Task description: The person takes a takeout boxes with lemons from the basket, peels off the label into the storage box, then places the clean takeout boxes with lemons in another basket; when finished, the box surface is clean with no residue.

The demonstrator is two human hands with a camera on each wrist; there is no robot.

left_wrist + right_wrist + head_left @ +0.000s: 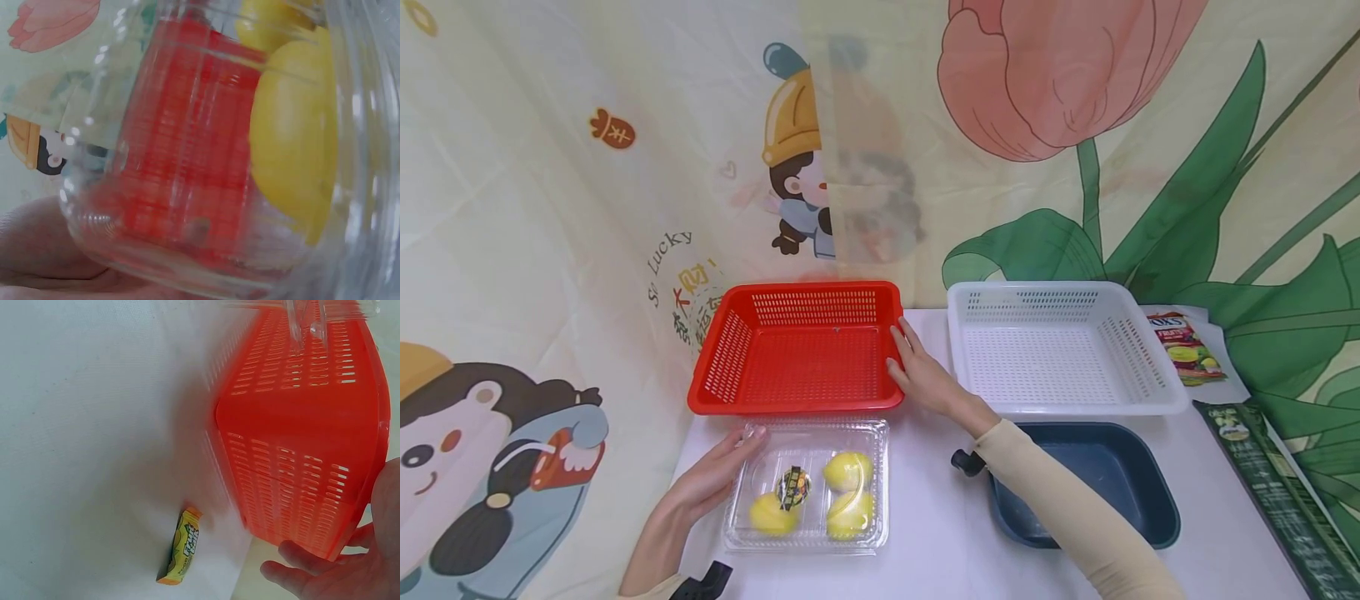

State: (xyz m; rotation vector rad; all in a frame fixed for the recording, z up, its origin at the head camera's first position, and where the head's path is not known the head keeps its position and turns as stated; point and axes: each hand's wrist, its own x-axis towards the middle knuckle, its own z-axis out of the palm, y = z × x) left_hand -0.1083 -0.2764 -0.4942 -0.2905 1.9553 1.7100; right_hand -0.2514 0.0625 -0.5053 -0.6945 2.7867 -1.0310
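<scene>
My left hand (727, 467) grips the upper left corner of a clear plastic box (808, 543) with a label on its lid. Inside the box are several compartments and three yellow lemons (848, 471). In the left wrist view the box wall (187, 265) fills the view close up, with the red basket showing through it. My right hand (925, 375) holds the right rim of the red basket (820, 362), which has slotted walls and stands behind the box. In the right wrist view, fingers (300, 559) lie by the basket's outer wall.
A white basket (1037, 358) stands right of the red one, with a dark blue basin (1120, 467) in front, partly under my right sleeve. Colourful packets (1183, 346) and a long green one (1262, 467) lie far right. A yellow packet (181, 547) lies beside the red basket.
</scene>
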